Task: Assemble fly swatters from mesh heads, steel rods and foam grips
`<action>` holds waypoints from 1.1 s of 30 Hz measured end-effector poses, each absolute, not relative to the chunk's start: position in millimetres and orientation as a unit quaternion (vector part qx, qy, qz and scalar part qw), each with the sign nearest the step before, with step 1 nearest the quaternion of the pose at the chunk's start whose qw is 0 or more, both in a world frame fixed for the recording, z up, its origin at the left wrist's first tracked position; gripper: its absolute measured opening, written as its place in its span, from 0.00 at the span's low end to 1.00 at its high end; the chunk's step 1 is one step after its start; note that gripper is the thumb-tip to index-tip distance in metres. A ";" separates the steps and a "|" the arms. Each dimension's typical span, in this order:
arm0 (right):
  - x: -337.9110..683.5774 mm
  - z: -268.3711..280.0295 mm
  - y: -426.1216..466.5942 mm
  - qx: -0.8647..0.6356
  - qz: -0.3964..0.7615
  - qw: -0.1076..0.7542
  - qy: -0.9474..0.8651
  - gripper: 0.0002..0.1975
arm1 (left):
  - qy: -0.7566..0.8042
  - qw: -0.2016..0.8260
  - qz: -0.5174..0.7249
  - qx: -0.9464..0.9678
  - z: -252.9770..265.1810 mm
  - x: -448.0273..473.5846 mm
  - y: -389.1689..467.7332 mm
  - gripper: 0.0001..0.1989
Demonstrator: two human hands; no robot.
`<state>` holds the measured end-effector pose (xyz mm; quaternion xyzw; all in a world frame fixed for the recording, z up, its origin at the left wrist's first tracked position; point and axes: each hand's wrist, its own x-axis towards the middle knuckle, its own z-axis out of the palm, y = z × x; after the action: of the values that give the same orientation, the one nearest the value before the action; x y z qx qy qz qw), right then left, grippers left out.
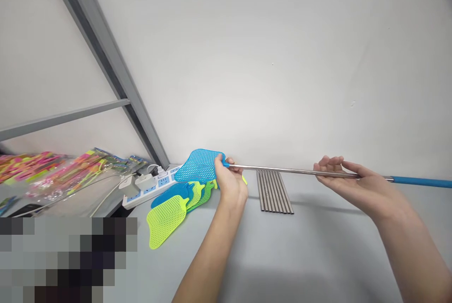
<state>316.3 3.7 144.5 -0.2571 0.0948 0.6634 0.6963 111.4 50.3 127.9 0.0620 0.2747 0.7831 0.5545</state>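
A blue fly swatter (199, 164) with a thin metal telescopic rod is held level across the view. Just below its perforated head, my left hand (230, 183) is closed around the neck. Farther right, my right hand (356, 190) is palm up under the thicker part of the rod, which lies across its loosely curled fingers. The blue handle grip (422, 181) runs off the right edge. Beneath and between the hands, several metal tubes (275, 192) lie side by side on the grey table (303, 256).
Left of my left hand lie a yellow-green swatter head (165, 220), a blue swatter head (167, 195) and other green ones, overlapping. Behind them is a white power strip (150, 195) with plugs. Colourful plastic-wrapped packs (70, 171) lie at far left, beyond a grey metal post (137, 124).
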 end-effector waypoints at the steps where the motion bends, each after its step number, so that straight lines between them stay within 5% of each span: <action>1: 318.9 144.2 3.9 -0.259 0.656 0.702 0.094 0.10 | 0.268 0.553 0.787 0.061 128.2 109.5 50.4 0.06; 9: 340.0 144.8 2.5 -0.245 0.593 0.760 0.105 0.10 | 0.221 0.533 0.813 0.078 131.5 93.2 52.2 0.16; 21: 366.0 136.2 8.3 -0.242 0.567 0.781 0.096 0.10 | 0.218 0.576 0.772 0.158 134.0 100.8 52.2 0.13; 29: 399.2 131.6 2.7 -0.165 0.541 0.820 0.084 0.11 | 0.307 0.542 0.548 0.558 137.5 81.0 48.4 0.13; 33: 419.0 121.3 4.6 -0.119 0.540 0.828 0.095 0.10 | 0.271 0.648 0.446 0.555 128.3 56.7 51.4 0.18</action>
<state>419.0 4.6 121.3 -0.1193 0.0949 0.5396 0.8280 56.7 51.4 128.3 0.5547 0.2713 0.4460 0.6479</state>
